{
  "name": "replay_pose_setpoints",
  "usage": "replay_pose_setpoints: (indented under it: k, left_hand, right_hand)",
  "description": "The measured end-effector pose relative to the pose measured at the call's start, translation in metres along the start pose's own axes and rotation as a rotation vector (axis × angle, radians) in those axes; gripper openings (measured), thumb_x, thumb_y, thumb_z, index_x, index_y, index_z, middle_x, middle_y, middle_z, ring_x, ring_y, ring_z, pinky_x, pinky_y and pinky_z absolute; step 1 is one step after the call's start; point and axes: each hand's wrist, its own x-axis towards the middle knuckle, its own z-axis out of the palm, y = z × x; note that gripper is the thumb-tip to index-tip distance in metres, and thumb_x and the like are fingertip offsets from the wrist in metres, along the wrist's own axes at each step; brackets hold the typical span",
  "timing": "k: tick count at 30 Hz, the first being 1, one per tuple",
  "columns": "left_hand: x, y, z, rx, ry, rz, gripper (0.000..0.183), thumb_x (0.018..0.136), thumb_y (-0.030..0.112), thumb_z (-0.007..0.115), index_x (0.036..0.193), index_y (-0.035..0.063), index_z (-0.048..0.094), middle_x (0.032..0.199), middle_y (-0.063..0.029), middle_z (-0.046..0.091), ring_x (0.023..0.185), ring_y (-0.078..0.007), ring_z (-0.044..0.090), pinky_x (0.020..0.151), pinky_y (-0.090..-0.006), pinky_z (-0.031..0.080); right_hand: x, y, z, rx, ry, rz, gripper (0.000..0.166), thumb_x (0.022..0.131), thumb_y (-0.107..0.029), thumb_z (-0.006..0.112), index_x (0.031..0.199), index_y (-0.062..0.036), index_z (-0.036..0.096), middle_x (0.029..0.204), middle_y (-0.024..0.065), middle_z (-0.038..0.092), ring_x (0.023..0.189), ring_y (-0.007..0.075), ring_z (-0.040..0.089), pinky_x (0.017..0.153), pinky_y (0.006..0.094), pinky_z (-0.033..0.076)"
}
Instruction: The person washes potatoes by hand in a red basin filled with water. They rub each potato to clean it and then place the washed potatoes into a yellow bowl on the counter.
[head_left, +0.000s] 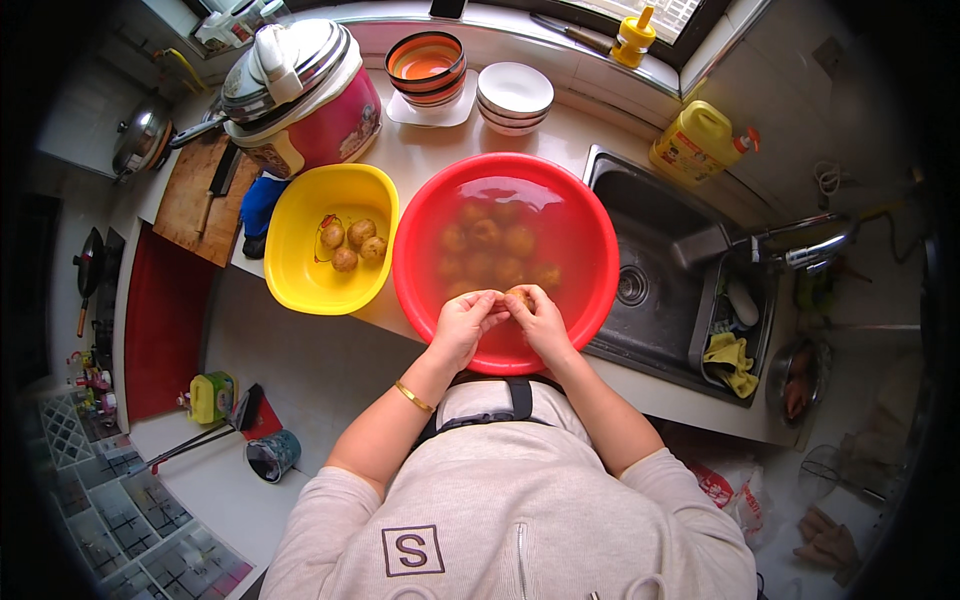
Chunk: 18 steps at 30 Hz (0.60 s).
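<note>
A large red plastic basin of cloudy water stands on the counter, with several potatoes lying under the surface. Over its near side, my right hand grips a small potato between thumb and fingers. My left hand meets it there, thumb and fingertips drawn together at the potato's left edge; whether they pinch anything is too small to tell. To the left, a yellow plastic basin contains several more potatoes on its bottom.
On the right is a metal sink with a faucet and a yellow cloth. Behind stand stacked bowls, orange bowls and a pink electric cooker. A cleaver lies on the cutting board; a knife rests on the windowsill.
</note>
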Motion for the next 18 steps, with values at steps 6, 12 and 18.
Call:
replay_pose_setpoints:
  k: [6,12,18]
  left_hand:
    - [0.001,-0.002,0.0,0.264,0.056,0.062,0.015,0.088,0.013,0.06,0.092,-0.0006,0.061,0.089,-0.0078,0.064,0.082,-0.0137,0.061,0.074,-0.0242,0.05]
    - [0.005,0.005,-0.003,0.318,0.029,-0.059,0.016,0.087,0.017,0.061,0.089,0.0008,0.061,0.085,-0.0046,0.064,0.079,-0.0104,0.06,0.07,-0.0216,0.049]
    - [0.005,0.001,-0.012,0.109,0.098,-0.124,0.024,0.091,0.023,0.054,0.101,0.0014,0.058,0.092,-0.005,0.062,0.082,-0.011,0.06,0.073,-0.0239,0.051]
  right_hand:
    - [0.001,0.009,0.001,-0.096,0.01,-0.107,0.034,0.084,-0.029,0.064,0.102,-0.0013,0.056,0.091,0.0111,0.064,0.084,0.0165,0.061,0.074,0.0293,0.048]
    - [-0.001,0.004,-0.002,-0.133,-0.039,-0.097,0.032,0.085,-0.028,0.064,0.101,-0.0016,0.056,0.091,0.0103,0.064,0.083,0.0164,0.061,0.074,0.0294,0.048]
    - [0.0,0.001,0.0,-0.064,-0.04,-0.074,0.032,0.088,-0.029,0.06,0.104,-0.0021,0.057,0.088,0.0059,0.063,0.08,0.0131,0.059,0.072,0.0267,0.048]
